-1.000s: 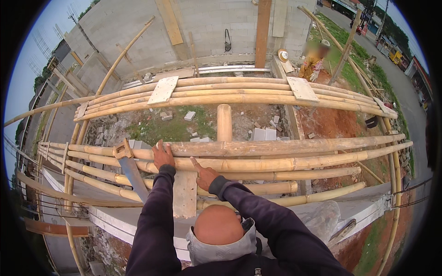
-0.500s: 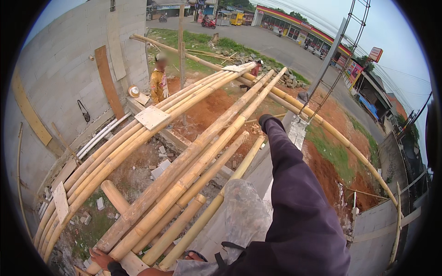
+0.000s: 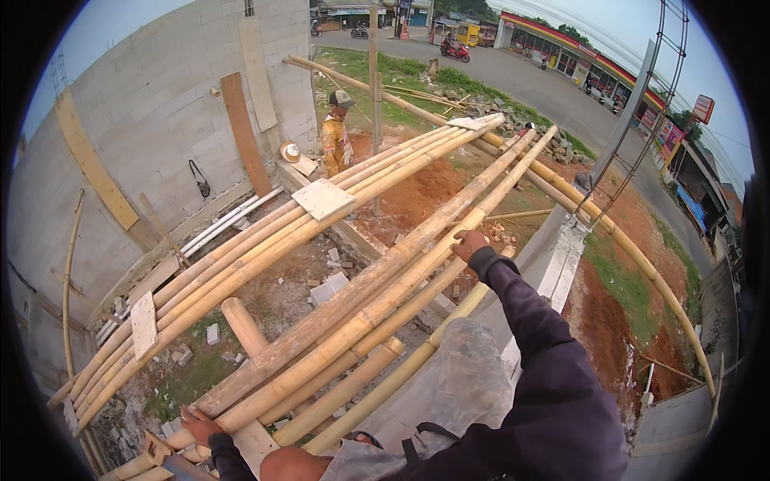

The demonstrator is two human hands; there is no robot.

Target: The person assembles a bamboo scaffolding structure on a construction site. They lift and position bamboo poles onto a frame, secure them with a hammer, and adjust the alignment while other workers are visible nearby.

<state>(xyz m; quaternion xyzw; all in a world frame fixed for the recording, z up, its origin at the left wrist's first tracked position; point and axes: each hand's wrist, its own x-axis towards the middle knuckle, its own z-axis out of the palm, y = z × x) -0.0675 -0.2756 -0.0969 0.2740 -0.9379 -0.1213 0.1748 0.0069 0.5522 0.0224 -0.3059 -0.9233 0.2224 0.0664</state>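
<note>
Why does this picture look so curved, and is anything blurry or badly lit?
Head view: the fisheye lens bends straight edges toward the rim, helping the long tan bamboo bundle look bowed; head view: soft daylight, no hard shadows standing out; head view: left bare hand and right bare hand fairly clear, small red motorbike in the distance softer.

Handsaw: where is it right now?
The handsaw is at the lower left of the head view, by the bamboo poles, just below the person's left hand.

Soft, even daylight; strong curvature toward edges
</note>
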